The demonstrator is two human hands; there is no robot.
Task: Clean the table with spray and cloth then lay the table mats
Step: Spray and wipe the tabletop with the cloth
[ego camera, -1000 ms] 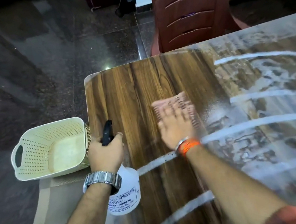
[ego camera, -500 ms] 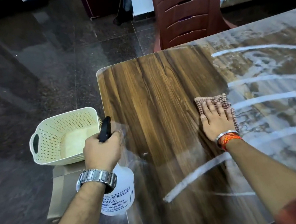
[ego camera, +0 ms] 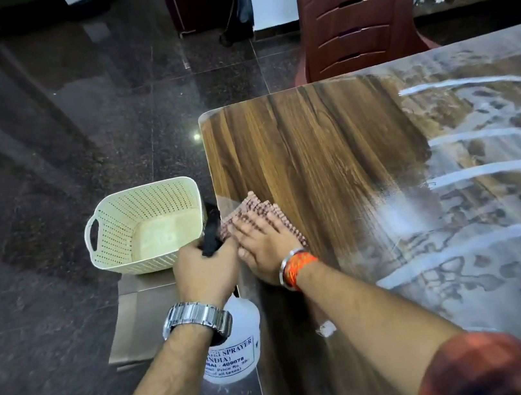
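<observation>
My right hand (ego camera: 261,248) lies flat with straight fingers on a pinkish checked cloth (ego camera: 256,209) at the left edge of the wooden table (ego camera: 320,154). My left hand (ego camera: 206,273) grips the black trigger head of a white spray bottle (ego camera: 238,349) just off that edge, beside my right hand. The table's left part is wiped dark and bare. Its right part carries white foam streaks (ego camera: 491,169) and wet smears. No table mats are in view.
A cream perforated basket (ego camera: 125,251) sits on a low stool (ego camera: 135,321) left of the table. A maroon plastic chair (ego camera: 356,10) stands at the far edge. Dark glossy floor tiles (ego camera: 44,162) surround the table.
My right hand has slid the cloth leftward across the table to its left edge, right beside my left hand. The left hand still holds the spray bottle in about the same place.
</observation>
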